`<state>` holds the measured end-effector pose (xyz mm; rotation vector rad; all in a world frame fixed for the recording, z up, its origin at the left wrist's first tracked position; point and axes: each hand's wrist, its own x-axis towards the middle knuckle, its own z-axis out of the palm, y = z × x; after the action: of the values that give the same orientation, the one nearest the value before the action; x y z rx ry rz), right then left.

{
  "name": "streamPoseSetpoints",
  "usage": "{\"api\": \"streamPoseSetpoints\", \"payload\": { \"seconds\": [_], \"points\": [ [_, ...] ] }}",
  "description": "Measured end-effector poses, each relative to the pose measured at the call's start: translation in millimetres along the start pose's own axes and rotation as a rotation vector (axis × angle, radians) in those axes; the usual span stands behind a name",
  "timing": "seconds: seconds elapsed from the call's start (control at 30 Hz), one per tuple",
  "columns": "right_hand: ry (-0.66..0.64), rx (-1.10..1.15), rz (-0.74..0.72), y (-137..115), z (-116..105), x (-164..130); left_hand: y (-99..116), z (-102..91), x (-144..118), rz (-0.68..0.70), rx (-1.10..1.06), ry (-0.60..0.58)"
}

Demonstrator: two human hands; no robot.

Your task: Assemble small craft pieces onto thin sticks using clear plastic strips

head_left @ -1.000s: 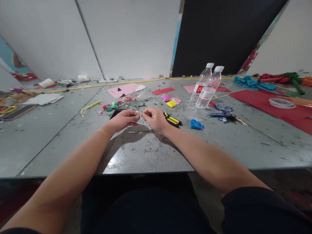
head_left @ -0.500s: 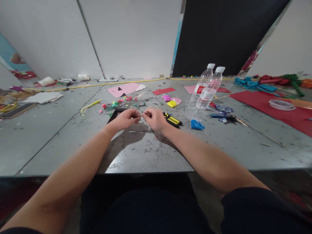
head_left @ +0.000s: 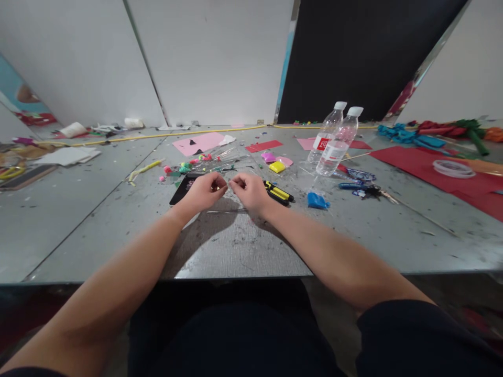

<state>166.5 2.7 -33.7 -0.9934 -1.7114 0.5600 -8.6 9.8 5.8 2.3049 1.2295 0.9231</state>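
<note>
My left hand (head_left: 205, 191) and my right hand (head_left: 249, 190) meet fingertip to fingertip over the grey table (head_left: 236, 246). Both pinch a small clear piece (head_left: 228, 184) between thumb and fingers; it is too small to make out. Behind the left hand lies a black flat card (head_left: 179, 190). A thin clear stick (head_left: 226, 211) lies on the table just in front of the hands. A yellow and black utility knife (head_left: 279, 193) lies right beside my right hand.
A blue clay lump (head_left: 316, 200), yellow clay (head_left: 277, 167) and pink clay (head_left: 268, 157) lie nearby. Two water bottles (head_left: 334, 142) stand at the right, with blue scissors (head_left: 356, 175), keys (head_left: 369, 191), red paper (head_left: 428, 167) and a tape roll (head_left: 451, 166). Small coloured bits (head_left: 184, 168) and pink paper (head_left: 198, 144) lie behind.
My left hand has shifted a little to the right and forward, uncovering more of the black card. The hands stay pinched together.
</note>
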Motion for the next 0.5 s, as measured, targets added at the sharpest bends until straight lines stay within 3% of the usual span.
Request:
{"api": "streamPoseSetpoints", "payload": {
  "seconds": [0.2,0.5],
  "points": [
    [0.008,-0.107,-0.120,-1.3,-2.0,-1.1,4.1,2.8,-1.3,0.024,0.015,0.013],
    [0.015,-0.149,-0.177,-3.0,-3.8,-1.3,6.4,6.7,-1.0,0.042,0.006,-0.001]
  ]
}}
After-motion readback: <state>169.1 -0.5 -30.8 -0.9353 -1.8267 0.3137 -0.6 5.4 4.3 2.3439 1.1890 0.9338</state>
